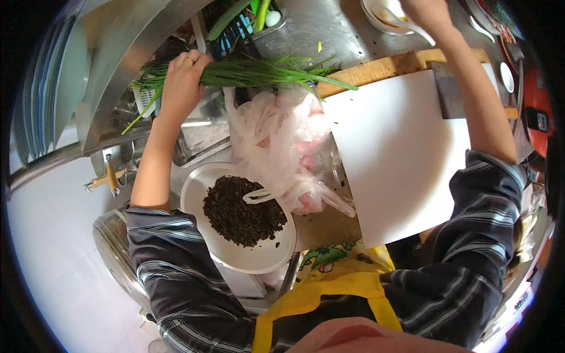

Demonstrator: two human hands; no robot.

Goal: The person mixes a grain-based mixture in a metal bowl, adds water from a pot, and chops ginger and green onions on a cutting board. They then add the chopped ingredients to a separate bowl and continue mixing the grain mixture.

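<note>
My left hand (185,81), with a ring on one finger, is closed around a bunch of long, thin green stalks (256,74), probably chives. The bunch lies across the back of the sink area, its tips reaching the wooden board (379,73). My right hand (426,17) is at the top edge, beside a white bowl (368,9) with a white spoon (393,20). Its fingers are cut off by the frame, so its grip is hidden. Below that forearm, a broad metal blade (450,95) rests on a white cutting board (393,163).
Clear plastic bags of pinkish meat (282,137) sit at centre, partly over a white basin (194,189) of dark chopped food (242,212). A rack of greens (238,26) stands at the back. On the right are a white dish (507,77) and a red appliance (536,132).
</note>
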